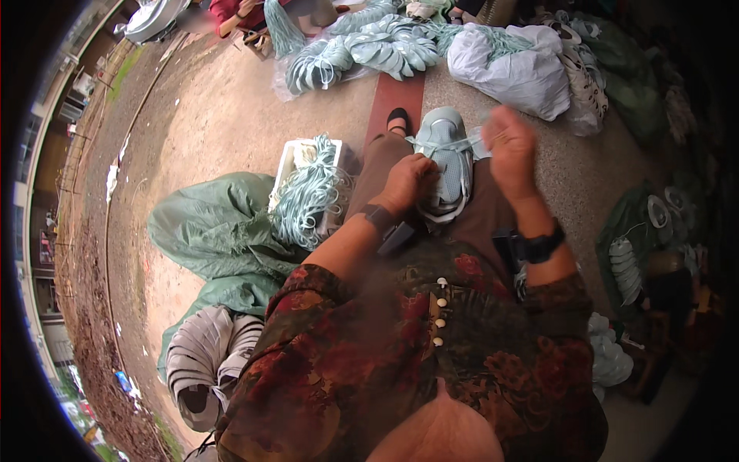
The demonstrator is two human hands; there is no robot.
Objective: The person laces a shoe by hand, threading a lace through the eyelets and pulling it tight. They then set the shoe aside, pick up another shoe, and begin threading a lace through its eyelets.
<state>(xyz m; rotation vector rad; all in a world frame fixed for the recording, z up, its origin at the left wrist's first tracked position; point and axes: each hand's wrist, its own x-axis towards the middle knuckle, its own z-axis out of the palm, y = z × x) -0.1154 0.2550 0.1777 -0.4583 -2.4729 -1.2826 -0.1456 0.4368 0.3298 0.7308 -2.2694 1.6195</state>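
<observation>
A pale blue-grey shoe (445,173) with a mesh upper lies across my lap, toe pointing away from me. My left hand (412,182) is closed at its left side, with the fingertips against the upper. Raised to the right of the shoe, my right hand (509,146) is balled up and slightly blurred. A pale blue shoelace (464,143) crosses the front of the shoe and runs to this hand; its end is hidden in the fingers.
Left of my legs, a white box (336,149) holds a heap of pale blue laces (308,196). Beside it lie a green sack (219,219) and stacked grey shoe uppers (198,350). Bundled blue uppers (392,48) and a white sack (504,73) lie ahead, near another person (229,21).
</observation>
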